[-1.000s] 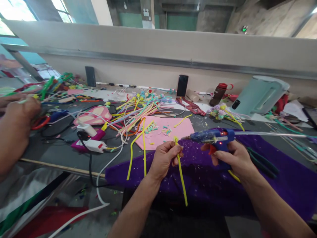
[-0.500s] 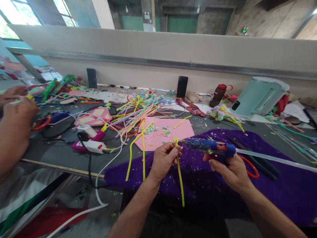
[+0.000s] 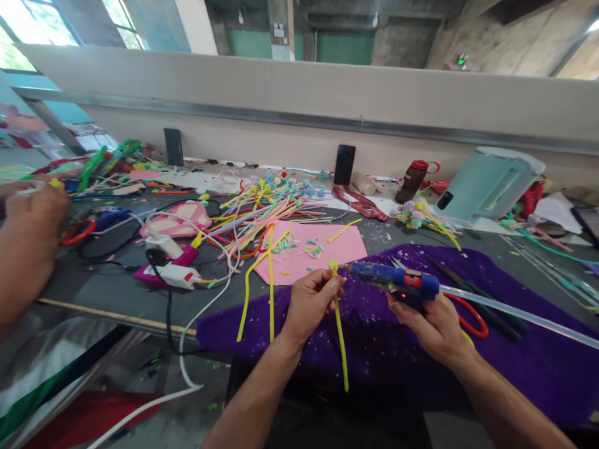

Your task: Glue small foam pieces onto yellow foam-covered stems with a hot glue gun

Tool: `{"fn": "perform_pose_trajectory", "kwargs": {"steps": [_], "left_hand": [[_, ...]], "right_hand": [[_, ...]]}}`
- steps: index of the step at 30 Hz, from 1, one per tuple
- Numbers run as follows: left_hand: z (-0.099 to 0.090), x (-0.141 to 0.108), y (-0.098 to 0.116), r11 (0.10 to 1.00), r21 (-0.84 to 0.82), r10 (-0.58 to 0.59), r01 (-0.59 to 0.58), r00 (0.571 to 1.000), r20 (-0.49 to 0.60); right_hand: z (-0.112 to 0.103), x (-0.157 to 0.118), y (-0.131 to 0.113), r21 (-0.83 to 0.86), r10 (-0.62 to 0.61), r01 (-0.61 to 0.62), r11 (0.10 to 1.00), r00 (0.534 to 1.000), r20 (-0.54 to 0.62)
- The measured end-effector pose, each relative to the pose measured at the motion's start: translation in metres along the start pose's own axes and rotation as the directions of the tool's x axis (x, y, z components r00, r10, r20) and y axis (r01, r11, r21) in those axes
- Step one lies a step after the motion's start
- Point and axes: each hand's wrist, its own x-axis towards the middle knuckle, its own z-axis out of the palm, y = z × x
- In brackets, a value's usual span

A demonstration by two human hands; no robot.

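Between the thumb and fingers of my left hand (image 3: 312, 302) is a yellow stem (image 3: 342, 349), its small knotted head upward and its length hanging down. My right hand (image 3: 433, 321) grips a blue glue gun (image 3: 397, 279) with a small red light; its nozzle points left at the stem's head, very close to it. Whether they touch is too small to tell. A clear glue stick (image 3: 515, 313) runs out of the gun's rear. Below both hands lies a purple cloth (image 3: 552, 368). Yellow stems (image 3: 271, 299) rest across a pink sheet (image 3: 327, 243) that bears small cut pieces.
Red-handled scissors (image 3: 473, 324) and dark pliers (image 3: 503, 312) lie right of my right hand. A power strip (image 3: 175, 268) with cables sits left. Behind are colourful stems (image 3: 271, 215), a phone (image 3: 344, 164), a bottle (image 3: 412, 181) and a kettle (image 3: 491, 184). Another person's hand (image 3: 37, 212) is at far left.
The glue gun has tilted slightly, its rear end and glue stick now lower. My right hand has shifted a little; my left hand has barely moved. The other person's hand moved slightly.
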Motion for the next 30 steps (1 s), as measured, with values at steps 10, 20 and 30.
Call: {"fn": "perform_pose_trajectory", "kwargs": {"steps": [10,20,30], "left_hand": [[-0.0002,0.0,-0.0011,1.0,0.009,0.009,-0.009,1.0,0.008],[0.0005,-0.0005,-0.0003,1.0,0.005,0.007,-0.008,1.0,0.01],[-0.0002,-0.0004,-0.0006,1.0,0.006,0.008,-0.008,1.0,-0.003]], "right_hand": [[0.0,0.0029,-0.001,-0.019,-0.066,0.066,0.998,0.998,-0.016],[-0.0004,0.0045,-0.0024,-0.007,-0.062,0.062,0.998,0.998,-0.006],[-0.001,0.0048,-0.0005,-0.013,-0.083,0.083,0.996,0.996,0.026]]}}
